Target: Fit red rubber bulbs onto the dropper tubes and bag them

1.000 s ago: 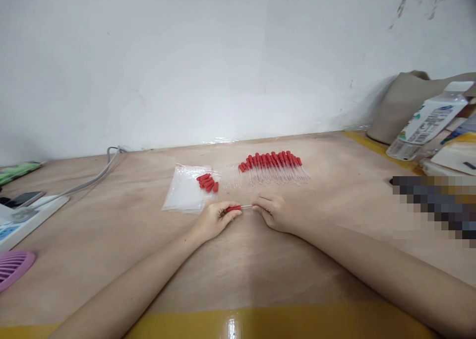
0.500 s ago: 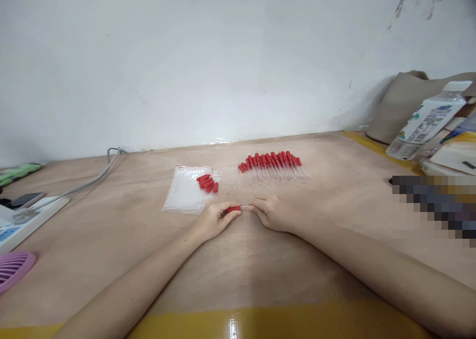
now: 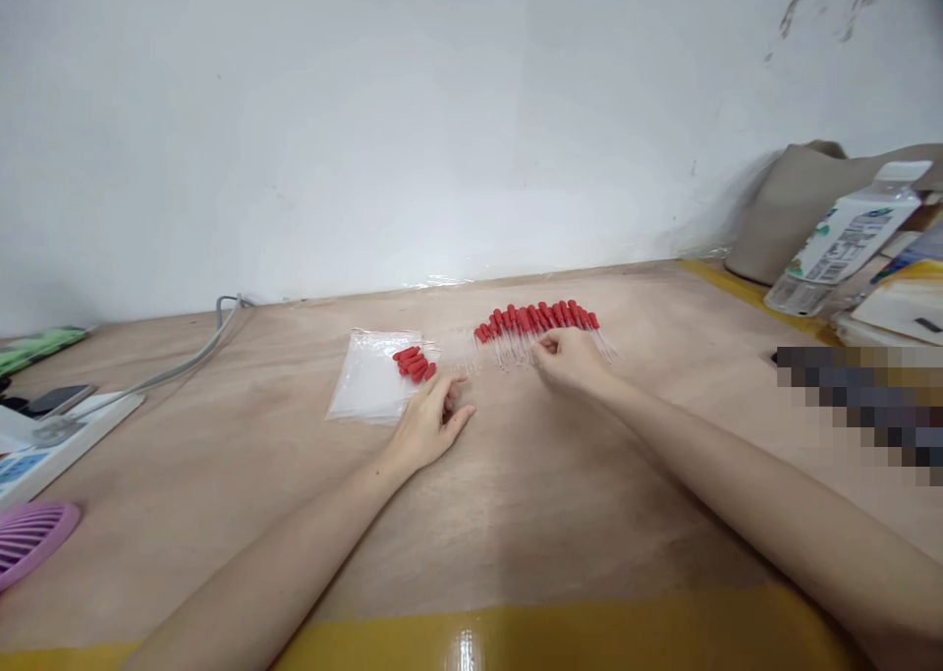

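Observation:
My right hand (image 3: 567, 359) is pinched at the front of a row of red-bulbed droppers (image 3: 569, 312), its fingertips on the clear stem of one dropper (image 3: 524, 319) whose red bulb points toward the wall. Other stems are partly hidden behind this hand. My left hand (image 3: 433, 420) rests on the table with thumb and fingers apart, holding nothing. Just beyond it several loose red rubber bulbs (image 3: 414, 364) lie on a clear plastic zip bag (image 3: 360, 381). Between the bag and the row lie thin clear tubes (image 3: 461, 352), faint against the wood.
A white power strip (image 3: 66, 440) with a grey cable (image 3: 193, 359) sits at the left, near a purple slatted object (image 3: 36, 538). At the right, a plastic bottle (image 3: 847, 239) leans by a grey-brown bag (image 3: 781, 209). Yellow tape (image 3: 413, 642) covers the table's front edge.
My right hand has carried the dropper forward and right to the row. My left hand has let go of its red bulb and opened, staying near the same spot.

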The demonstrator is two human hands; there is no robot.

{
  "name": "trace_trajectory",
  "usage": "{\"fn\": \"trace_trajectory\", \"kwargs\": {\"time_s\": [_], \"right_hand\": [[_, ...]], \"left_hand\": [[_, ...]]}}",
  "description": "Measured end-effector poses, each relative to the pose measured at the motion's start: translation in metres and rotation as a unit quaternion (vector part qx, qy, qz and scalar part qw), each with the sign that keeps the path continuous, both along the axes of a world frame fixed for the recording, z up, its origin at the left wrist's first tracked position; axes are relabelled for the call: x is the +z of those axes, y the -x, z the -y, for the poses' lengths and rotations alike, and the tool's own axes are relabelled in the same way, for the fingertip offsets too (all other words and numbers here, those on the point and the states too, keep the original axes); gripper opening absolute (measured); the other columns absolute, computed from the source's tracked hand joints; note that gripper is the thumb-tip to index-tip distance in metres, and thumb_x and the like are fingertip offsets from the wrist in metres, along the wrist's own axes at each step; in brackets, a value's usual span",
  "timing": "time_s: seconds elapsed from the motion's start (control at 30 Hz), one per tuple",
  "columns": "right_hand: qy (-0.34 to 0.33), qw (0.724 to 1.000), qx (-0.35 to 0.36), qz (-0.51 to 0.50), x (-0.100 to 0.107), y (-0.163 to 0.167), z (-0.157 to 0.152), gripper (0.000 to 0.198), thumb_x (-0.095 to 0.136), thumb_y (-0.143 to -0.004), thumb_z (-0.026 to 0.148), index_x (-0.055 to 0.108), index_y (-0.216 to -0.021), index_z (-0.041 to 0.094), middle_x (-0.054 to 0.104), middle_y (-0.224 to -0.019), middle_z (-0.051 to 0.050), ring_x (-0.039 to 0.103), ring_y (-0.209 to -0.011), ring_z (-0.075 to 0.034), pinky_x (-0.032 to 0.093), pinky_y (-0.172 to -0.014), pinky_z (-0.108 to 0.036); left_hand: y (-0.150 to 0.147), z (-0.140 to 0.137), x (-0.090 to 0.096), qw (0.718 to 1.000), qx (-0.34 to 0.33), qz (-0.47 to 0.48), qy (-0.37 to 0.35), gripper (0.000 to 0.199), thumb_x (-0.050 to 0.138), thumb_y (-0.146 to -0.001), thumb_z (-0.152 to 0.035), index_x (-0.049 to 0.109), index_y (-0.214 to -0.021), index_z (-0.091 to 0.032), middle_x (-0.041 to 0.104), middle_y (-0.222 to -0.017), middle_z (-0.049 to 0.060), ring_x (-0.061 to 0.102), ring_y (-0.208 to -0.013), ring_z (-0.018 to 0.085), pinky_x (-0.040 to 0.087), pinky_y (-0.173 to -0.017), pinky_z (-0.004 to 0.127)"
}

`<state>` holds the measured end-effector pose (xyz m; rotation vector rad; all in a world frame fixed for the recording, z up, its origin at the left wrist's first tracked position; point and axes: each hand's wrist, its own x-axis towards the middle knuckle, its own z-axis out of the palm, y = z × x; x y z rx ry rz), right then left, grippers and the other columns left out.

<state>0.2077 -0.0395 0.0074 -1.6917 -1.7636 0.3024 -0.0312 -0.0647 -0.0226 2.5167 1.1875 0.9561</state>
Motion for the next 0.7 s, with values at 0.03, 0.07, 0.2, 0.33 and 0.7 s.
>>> {"fn": "trace_trajectory", "kwargs": {"time_s": [0.03, 0.07, 0.2, 0.33, 0.7], "right_hand": [[-0.003, 0.999, -0.035, -0.002, 0.0, -0.004, -0.009, 0.019, 0.052, -0.075, 0.024, 0.06, -0.059, 0.017, 0.062, -0.063, -0.004, 0.058, -0.065, -0.018, 0.042, -0.063, -0.027], [-0.008, 0.998, -0.062, 0.0, 0.0, -0.007, -0.018, 0.019, 0.052, -0.074, 0.024, 0.059, -0.057, 0.018, 0.063, -0.063, -0.005, 0.058, -0.067, -0.018, 0.042, -0.065, -0.027], [-0.004, 0.994, -0.108, 0.018, -0.006, -0.01, -0.044, 0.021, 0.05, -0.072, 0.022, 0.058, -0.053, 0.017, 0.062, -0.06, -0.006, 0.059, -0.067, -0.019, 0.042, -0.066, -0.028], [0.015, 0.992, -0.12, 0.031, -0.013, -0.005, -0.054, 0.023, 0.048, -0.073, 0.025, 0.059, -0.055, 0.017, 0.061, -0.06, -0.008, 0.059, -0.068, -0.02, 0.043, -0.065, -0.029], [-0.013, 0.99, -0.094, 0.104, -0.009, 0.018, -0.04, 0.028, 0.047, -0.08, 0.042, 0.064, -0.078, 0.02, 0.065, -0.08, -0.008, 0.059, -0.08, -0.023, 0.042, -0.067, -0.032]], "left_hand": [[0.0, 0.0, 0.0, 1.0, -0.003, -0.005, -0.001, 0.029, 0.053, -0.08, -0.023, 0.048, -0.108, -0.019, 0.052, -0.083, 0.002, 0.051, -0.066, 0.012, 0.046, -0.064, 0.027], [0.0, 0.0, 0.0, 1.0, -0.005, -0.007, -0.001, 0.027, 0.053, -0.081, -0.023, 0.049, -0.107, -0.018, 0.052, -0.082, 0.002, 0.051, -0.066, 0.012, 0.046, -0.064, 0.027], [-0.001, -0.001, 0.001, 1.0, -0.008, -0.011, -0.001, 0.024, 0.052, -0.081, -0.024, 0.051, -0.104, -0.018, 0.051, -0.08, 0.001, 0.051, -0.066, 0.013, 0.045, -0.063, 0.026], [-0.001, -0.001, 0.001, 1.0, -0.008, -0.012, 0.004, 0.023, 0.052, -0.081, -0.024, 0.051, -0.103, -0.017, 0.051, -0.079, 0.002, 0.051, -0.067, 0.013, 0.045, -0.063, 0.026], [0.004, -0.006, 0.001, 0.993, 0.077, -0.029, -0.089, 0.013, 0.056, -0.079, -0.026, 0.059, -0.087, -0.017, 0.056, -0.079, 0.005, 0.054, -0.078, 0.019, 0.045, -0.073, 0.032]]}}
